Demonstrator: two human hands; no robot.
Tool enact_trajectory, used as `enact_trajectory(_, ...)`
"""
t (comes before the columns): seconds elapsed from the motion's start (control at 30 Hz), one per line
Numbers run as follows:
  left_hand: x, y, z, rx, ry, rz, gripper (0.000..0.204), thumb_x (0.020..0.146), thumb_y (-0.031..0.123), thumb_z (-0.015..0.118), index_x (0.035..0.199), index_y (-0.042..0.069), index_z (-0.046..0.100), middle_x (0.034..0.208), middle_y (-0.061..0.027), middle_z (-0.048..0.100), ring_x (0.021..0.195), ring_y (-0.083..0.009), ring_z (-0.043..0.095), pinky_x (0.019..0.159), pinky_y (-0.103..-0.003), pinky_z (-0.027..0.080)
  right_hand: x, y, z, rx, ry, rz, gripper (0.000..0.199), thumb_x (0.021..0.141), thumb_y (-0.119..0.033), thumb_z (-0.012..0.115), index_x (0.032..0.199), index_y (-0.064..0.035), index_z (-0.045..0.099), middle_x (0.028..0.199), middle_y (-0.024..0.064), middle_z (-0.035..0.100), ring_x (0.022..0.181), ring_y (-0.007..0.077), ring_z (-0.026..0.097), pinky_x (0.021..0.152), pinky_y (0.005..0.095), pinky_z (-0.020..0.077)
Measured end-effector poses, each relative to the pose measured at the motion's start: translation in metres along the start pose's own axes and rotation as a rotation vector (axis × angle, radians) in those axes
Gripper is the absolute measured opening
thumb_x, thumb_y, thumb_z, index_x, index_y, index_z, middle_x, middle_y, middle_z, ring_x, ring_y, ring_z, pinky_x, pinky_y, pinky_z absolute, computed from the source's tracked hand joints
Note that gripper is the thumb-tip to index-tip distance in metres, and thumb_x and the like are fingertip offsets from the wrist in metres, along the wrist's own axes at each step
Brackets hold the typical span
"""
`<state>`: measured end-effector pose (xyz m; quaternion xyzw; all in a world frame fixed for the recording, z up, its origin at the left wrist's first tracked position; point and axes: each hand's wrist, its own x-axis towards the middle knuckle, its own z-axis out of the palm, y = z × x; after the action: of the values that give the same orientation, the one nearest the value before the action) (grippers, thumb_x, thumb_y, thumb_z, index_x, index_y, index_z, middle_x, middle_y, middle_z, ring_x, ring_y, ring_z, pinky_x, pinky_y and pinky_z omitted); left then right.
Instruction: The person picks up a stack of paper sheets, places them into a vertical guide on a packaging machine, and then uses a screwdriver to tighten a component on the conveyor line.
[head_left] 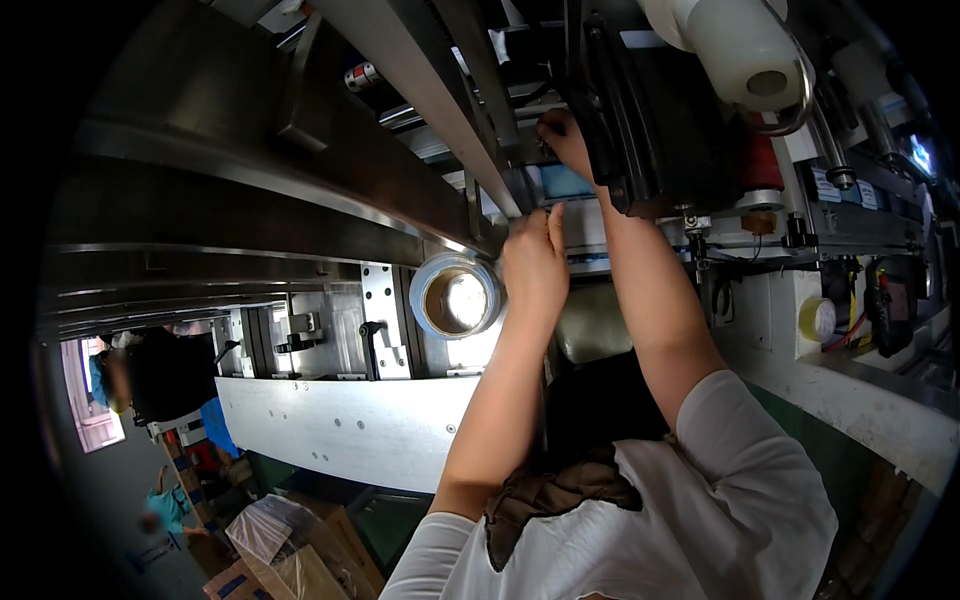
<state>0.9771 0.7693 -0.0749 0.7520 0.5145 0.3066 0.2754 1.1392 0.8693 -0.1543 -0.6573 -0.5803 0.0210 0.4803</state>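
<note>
Beneath grey machine framing [300, 215], our left hand [535, 262] lies flat, fingers together, gripping nothing, the tape roll [455, 297] just left of it, hole facing us, while our right hand [565, 140], grip hidden, reaches farther in.

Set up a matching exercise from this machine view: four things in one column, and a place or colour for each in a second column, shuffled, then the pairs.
Things
1. roll of clear tape
2. white roll
3. small yellow roll
4. right hand

Places or colours
A. hangs on the machine's side at the right, beside red and yellow cables
B. reaches into the machine beside the black housing
C. top of the picture, with a metal ring at its end
D. right beside the left hand, brown core showing

Pairs: 1-D, 2-C, 3-A, 4-B
</note>
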Motion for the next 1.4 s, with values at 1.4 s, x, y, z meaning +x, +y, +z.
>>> enact_trajectory(1.4, -0.064, 0.019, -0.015, -0.186, -0.187, 0.118, 0.028, 0.089, 0.019, 0.05, 0.071, -0.002, 0.052, 0.066, -0.0145, 0.053, 0.056, -0.0304, 0.054, 0.052, -0.038, 0.043, 0.016, 0.005, 0.005, 0.006, -0.202, 0.116, 0.025, 0.075, -0.015, 0.064, 0.096, -0.0019, 0.062, 0.092, 0.0134, 0.064, 0.09, 0.0241, 0.061, 0.081, 0.0321, 0.0456)
